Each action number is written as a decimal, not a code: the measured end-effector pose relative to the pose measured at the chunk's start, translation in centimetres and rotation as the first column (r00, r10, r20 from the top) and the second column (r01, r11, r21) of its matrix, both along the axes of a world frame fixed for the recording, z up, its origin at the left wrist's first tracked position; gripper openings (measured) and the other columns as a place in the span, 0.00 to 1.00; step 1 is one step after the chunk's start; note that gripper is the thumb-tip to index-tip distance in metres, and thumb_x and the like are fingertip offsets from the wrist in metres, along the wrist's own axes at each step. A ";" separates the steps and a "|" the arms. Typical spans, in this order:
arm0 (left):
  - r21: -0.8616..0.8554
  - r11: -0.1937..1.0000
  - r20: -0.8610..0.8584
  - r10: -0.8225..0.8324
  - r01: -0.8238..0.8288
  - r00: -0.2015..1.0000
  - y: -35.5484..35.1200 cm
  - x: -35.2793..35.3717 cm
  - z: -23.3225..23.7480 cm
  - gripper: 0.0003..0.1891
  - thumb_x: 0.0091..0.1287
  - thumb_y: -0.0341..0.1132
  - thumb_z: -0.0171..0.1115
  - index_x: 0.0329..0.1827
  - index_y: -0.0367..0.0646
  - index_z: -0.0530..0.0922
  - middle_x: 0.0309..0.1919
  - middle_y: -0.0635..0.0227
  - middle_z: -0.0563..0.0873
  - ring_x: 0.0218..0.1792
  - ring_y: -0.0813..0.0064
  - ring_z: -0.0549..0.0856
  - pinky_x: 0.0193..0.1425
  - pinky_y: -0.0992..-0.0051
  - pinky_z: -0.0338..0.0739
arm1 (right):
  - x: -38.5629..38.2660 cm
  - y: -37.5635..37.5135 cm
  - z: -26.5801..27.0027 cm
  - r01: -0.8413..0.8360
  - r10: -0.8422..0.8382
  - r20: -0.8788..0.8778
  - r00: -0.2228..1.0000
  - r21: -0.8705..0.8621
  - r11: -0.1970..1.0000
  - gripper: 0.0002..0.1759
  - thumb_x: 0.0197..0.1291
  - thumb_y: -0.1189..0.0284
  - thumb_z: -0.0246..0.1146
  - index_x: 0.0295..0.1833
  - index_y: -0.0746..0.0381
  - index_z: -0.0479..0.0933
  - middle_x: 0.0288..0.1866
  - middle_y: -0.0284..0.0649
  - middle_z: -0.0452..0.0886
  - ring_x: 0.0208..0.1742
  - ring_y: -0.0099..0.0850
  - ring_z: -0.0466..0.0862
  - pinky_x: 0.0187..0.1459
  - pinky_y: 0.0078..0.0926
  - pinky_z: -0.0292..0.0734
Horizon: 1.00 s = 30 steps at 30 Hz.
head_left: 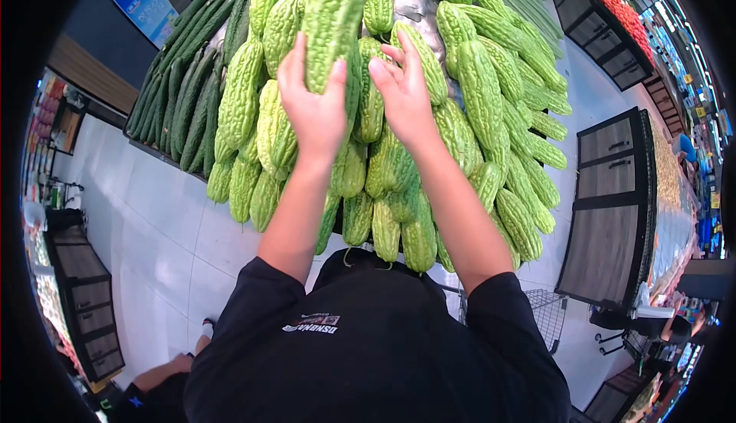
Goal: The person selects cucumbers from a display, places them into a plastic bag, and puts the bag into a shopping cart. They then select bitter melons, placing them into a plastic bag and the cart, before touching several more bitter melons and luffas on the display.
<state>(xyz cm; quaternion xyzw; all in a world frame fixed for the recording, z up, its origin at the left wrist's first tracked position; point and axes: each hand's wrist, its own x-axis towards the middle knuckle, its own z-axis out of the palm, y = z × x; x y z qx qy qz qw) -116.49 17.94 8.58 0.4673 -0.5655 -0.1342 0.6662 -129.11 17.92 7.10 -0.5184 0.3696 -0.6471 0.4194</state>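
Observation:
Light green, bumpy bitter melons point(479, 90) lie heaped on a display in front of me. My left hand point(313, 105) holds one long bitter melon point(331, 32) above the pile, thumb on its right side and fingers on its left. To the right, my right hand point(402, 93) is raised over the heap with its fingers apart and nothing in it. A paler melon lies just behind its fingers. Silvery wrapping point(418, 5) shows between the melons at the back.
Dark green cucumbers point(201, 97) are stacked to the left, with a blue sign point(146, 8) behind. A wire cart point(540, 316) stands at the lower right. Wooden display cabinets point(613, 208) line the right side. Another person's arm point(165, 373) shows at lower left.

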 end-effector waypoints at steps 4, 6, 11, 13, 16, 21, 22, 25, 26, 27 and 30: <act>0.018 0.995 0.195 -0.097 0.095 0.976 3.3 -2.6 -0.9 0.36 0.64 0.34 0.71 0.76 0.38 0.68 0.64 0.48 0.74 0.67 0.53 0.74 0.74 0.60 0.66 | 0.0 -0.7 2.5 -0.137 0.158 0.235 0.959 -0.106 0.985 0.47 0.68 0.62 0.68 0.80 0.66 0.46 0.69 0.53 0.69 0.68 0.39 0.74 0.67 0.39 0.73; 0.005 0.964 0.357 -0.250 0.266 0.900 4.2 -2.6 -1.4 0.38 0.64 0.34 0.69 0.78 0.40 0.65 0.67 0.45 0.72 0.70 0.50 0.72 0.75 0.59 0.64 | -1.2 0.1 3.6 -0.025 0.017 0.198 0.980 0.040 0.999 0.47 0.63 0.64 0.71 0.78 0.66 0.51 0.68 0.49 0.73 0.63 0.36 0.78 0.65 0.35 0.75; 0.048 0.958 0.308 -0.284 0.283 0.908 2.1 0.3 -2.0 0.37 0.74 0.49 0.58 0.79 0.34 0.60 0.74 0.41 0.66 0.75 0.44 0.66 0.80 0.53 0.55 | -2.7 -2.3 0.9 0.040 -0.037 -0.021 0.999 0.127 0.991 0.48 0.60 0.63 0.74 0.77 0.69 0.55 0.67 0.52 0.75 0.66 0.38 0.78 0.66 0.35 0.74; 0.091 0.959 0.413 -0.282 0.269 0.866 0.5 0.4 -2.4 0.36 0.75 0.49 0.56 0.79 0.34 0.60 0.75 0.43 0.65 0.76 0.46 0.65 0.80 0.51 0.54 | -1.7 -3.3 -0.4 0.228 -0.196 -0.374 0.906 0.042 0.973 0.54 0.59 0.59 0.73 0.79 0.71 0.48 0.71 0.61 0.71 0.71 0.49 0.74 0.71 0.40 0.68; 0.130 0.970 0.556 -0.244 0.206 0.795 -0.5 -0.1 -2.8 0.32 0.79 0.49 0.49 0.78 0.35 0.62 0.76 0.50 0.68 0.77 0.55 0.66 0.81 0.47 0.49 | -0.4 -3.6 -1.6 0.333 -0.303 -0.528 0.793 -0.040 0.942 0.57 0.61 0.58 0.70 0.82 0.71 0.43 0.73 0.66 0.65 0.73 0.58 0.68 0.74 0.46 0.62; 0.173 0.972 0.630 -0.234 0.160 0.740 -0.6 -0.4 -2.9 0.27 0.80 0.48 0.44 0.73 0.39 0.71 0.70 0.54 0.76 0.72 0.58 0.73 0.80 0.43 0.50 | -0.5 -4.4 -3.3 0.414 -0.454 -0.656 0.603 -0.230 0.881 0.47 0.66 0.62 0.63 0.81 0.71 0.47 0.71 0.66 0.66 0.72 0.60 0.64 0.74 0.51 0.58; 0.172 0.971 0.630 -0.237 0.165 0.739 -0.7 -0.4 -2.9 0.27 0.80 0.48 0.44 0.73 0.39 0.71 0.70 0.54 0.76 0.72 0.58 0.73 0.80 0.43 0.50 | -0.6 -4.5 -3.2 0.421 -0.491 -0.686 0.537 -0.285 0.861 0.47 0.66 0.62 0.63 0.81 0.71 0.47 0.71 0.66 0.65 0.72 0.60 0.65 0.74 0.50 0.60; 0.187 0.967 0.636 -0.252 0.171 0.730 -0.9 -0.4 -2.8 0.26 0.80 0.48 0.44 0.72 0.40 0.72 0.70 0.56 0.77 0.72 0.60 0.74 0.80 0.42 0.50 | -0.9 -4.5 -2.8 0.383 -0.405 -0.624 0.668 -0.179 0.906 0.49 0.65 0.61 0.64 0.81 0.72 0.47 0.70 0.66 0.67 0.71 0.60 0.68 0.72 0.47 0.64; 0.188 0.969 0.641 -0.244 0.160 0.728 -0.9 -0.4 -2.8 0.26 0.80 0.48 0.44 0.73 0.40 0.72 0.70 0.56 0.77 0.72 0.60 0.74 0.80 0.42 0.50 | -1.0 -4.4 -2.6 0.392 -0.413 -0.624 0.663 -0.180 0.902 0.49 0.65 0.61 0.64 0.81 0.72 0.47 0.70 0.66 0.67 0.71 0.60 0.68 0.72 0.47 0.64; 0.189 0.970 0.645 -0.238 0.149 0.726 -0.9 -0.5 -2.8 0.26 0.80 0.48 0.44 0.73 0.41 0.72 0.70 0.56 0.77 0.72 0.60 0.74 0.80 0.42 0.50 | -1.1 -4.3 -2.1 0.408 -0.368 -0.636 0.678 -0.091 0.908 0.50 0.64 0.60 0.65 0.81 0.72 0.47 0.70 0.66 0.67 0.70 0.59 0.70 0.71 0.46 0.65; 0.180 0.974 0.663 -0.226 0.141 0.714 -0.8 -0.7 -2.7 0.27 0.80 0.48 0.44 0.72 0.40 0.72 0.70 0.57 0.77 0.72 0.62 0.74 0.80 0.43 0.50 | -1.1 -4.4 -1.2 0.446 -0.321 -0.635 0.702 0.042 0.894 0.53 0.59 0.61 0.69 0.81 0.71 0.48 0.69 0.65 0.70 0.69 0.58 0.73 0.71 0.45 0.67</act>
